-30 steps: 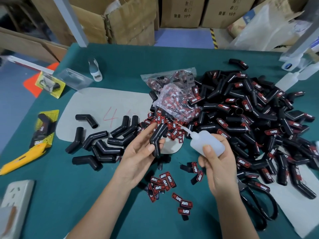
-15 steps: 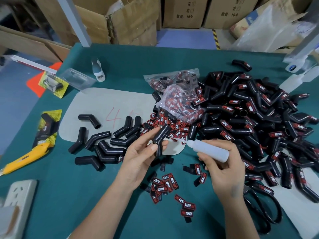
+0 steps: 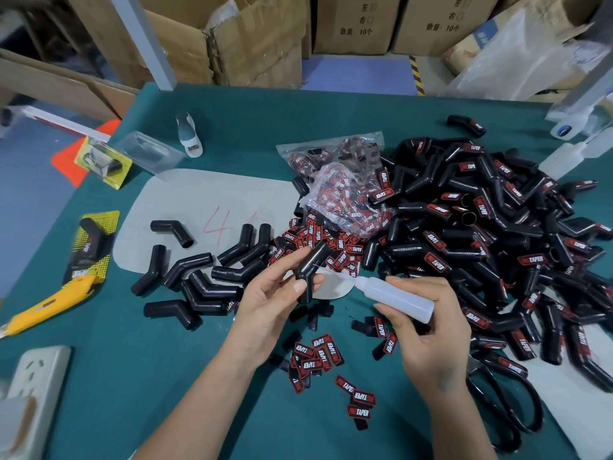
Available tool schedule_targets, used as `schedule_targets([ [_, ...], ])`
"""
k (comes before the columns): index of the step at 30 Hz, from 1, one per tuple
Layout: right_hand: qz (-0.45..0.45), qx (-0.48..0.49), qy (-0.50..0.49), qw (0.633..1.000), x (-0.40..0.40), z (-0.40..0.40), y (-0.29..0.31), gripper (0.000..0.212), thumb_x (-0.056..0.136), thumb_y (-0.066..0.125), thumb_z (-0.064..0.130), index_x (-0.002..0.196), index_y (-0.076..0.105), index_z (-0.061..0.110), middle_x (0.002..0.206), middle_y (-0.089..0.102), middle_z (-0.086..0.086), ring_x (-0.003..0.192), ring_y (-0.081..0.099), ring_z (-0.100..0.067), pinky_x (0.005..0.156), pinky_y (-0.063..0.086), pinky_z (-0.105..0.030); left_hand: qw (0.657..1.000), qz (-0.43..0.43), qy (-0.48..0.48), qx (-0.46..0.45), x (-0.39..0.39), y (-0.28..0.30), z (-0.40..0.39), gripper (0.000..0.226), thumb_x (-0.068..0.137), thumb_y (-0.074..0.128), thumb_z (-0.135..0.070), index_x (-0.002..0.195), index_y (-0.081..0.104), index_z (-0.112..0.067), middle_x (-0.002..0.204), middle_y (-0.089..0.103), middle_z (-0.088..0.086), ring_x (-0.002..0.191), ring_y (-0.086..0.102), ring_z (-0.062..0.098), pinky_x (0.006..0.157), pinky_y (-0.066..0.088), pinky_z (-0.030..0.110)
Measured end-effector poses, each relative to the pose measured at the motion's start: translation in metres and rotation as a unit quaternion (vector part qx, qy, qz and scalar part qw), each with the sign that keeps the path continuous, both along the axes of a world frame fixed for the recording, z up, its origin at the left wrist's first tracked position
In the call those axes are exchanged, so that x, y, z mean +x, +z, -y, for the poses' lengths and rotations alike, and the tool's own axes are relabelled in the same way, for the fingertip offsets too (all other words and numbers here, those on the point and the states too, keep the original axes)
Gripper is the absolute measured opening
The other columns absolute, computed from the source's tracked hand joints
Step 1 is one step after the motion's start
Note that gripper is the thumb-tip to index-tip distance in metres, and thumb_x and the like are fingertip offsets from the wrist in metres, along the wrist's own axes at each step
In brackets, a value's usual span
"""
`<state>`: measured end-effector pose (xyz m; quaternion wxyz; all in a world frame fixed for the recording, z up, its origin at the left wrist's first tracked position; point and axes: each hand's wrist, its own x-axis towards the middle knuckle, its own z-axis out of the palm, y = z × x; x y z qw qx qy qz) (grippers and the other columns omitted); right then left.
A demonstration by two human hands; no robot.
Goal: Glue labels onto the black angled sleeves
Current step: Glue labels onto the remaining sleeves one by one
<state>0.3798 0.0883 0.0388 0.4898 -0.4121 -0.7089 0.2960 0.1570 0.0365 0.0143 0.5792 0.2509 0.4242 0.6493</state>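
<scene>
**One bare sleeve held at the glue tip**

Two hands work at table centre. The left hand (image 3: 272,303) pinches a black angled sleeve (image 3: 310,265) between thumb and fingers, its upper leg running toward one o'clock. The right hand (image 3: 428,330) is wrapped round the glue bottle (image 3: 394,297), whose long axis points to ten o'clock, nozzle just beside the sleeve's bend. Loose labels (image 3: 315,356) lie at six o'clock of the sleeve, nearer the left hand. Likely next: dab glue, then fetch a label.
</scene>
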Motion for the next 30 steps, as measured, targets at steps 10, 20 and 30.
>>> schedule_targets([
  [10, -0.111, -0.262, 0.049, 0.957, -0.006, -0.002, 0.005, 0.03, 0.079, 0.081, 0.058, 0.102, 0.067, 0.045, 0.099, 0.074, 0.001, 0.069, 0.071, -0.019, 0.063, 0.059, -0.028, 0.926, -0.347, 0.142, 0.049, 0.002, -0.003, 0.0, 0.013, 0.096, 0.07, -0.028, 0.104, 0.078, -0.032, 0.13, 0.062, -0.005, 0.123, 0.063, 0.031, 0.103, 0.053, 0.041],
  [20, -0.131, -0.295, 0.077, 0.943, -0.006, -0.006, 0.0, 0.024, 0.08, 0.079, 0.045, 0.101, 0.069, 0.041, 0.095, 0.075, -0.004, 0.069, 0.07, -0.018, 0.063, 0.058, -0.026, 0.876, -0.453, 0.155, 0.046, -0.003, -0.005, 0.001, 0.01, 0.098, 0.067, -0.021, 0.094, 0.076, -0.023, 0.123, 0.063, -0.007, 0.122, 0.061, 0.025, 0.104, 0.048, 0.033],
  [30, -0.168, -0.295, 0.067, 0.938, -0.001, -0.011, -0.001, 0.025, 0.081, 0.08, 0.039, 0.103, 0.07, 0.033, 0.086, 0.073, -0.007, 0.067, 0.068, -0.018, 0.061, 0.057, -0.027, 0.861, -0.473, 0.181, 0.058, -0.006, -0.002, 0.003, 0.009, 0.099, 0.068, -0.019, 0.099, 0.076, -0.023, 0.128, 0.062, -0.007, 0.124, 0.061, 0.018, 0.103, 0.048, 0.03],
])
